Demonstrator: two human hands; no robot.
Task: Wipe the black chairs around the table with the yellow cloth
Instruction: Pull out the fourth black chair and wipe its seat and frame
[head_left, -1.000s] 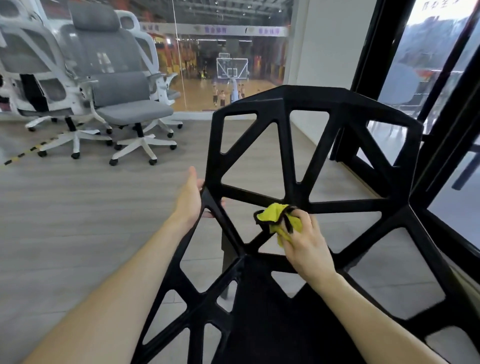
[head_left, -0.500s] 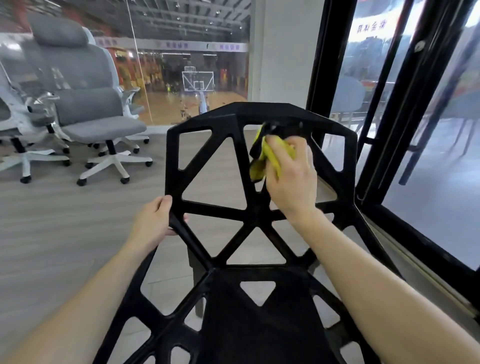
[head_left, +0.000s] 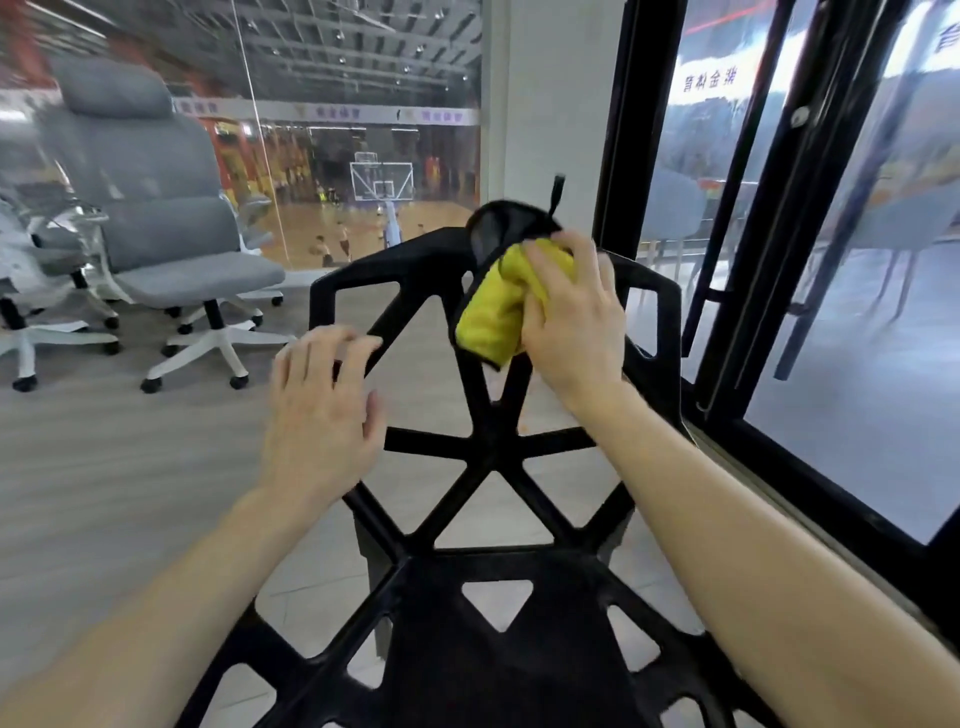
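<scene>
A black chair (head_left: 493, 441) with an open lattice back and a dark seat fills the middle and bottom of the view. My right hand (head_left: 571, 322) grips the bunched yellow cloth (head_left: 493, 306), which has a black edge, and holds it against the upper middle of the chair back near the top rail. My left hand (head_left: 322, 410) hovers over the left side of the chair back with its fingers relaxed and spread, holding nothing. Whether it touches the strut is not clear.
Grey office chairs (head_left: 156, 228) on white wheeled bases stand at the left on the wood floor. A glass wall (head_left: 363, 156) lies behind, with a white pillar (head_left: 550, 130) beside it. Black window frames (head_left: 737, 260) run close along the right side.
My right hand has carried the cloth from low on the chair back up to its top. My left hand has let go of the left strut and lifted with its fingers spread.
</scene>
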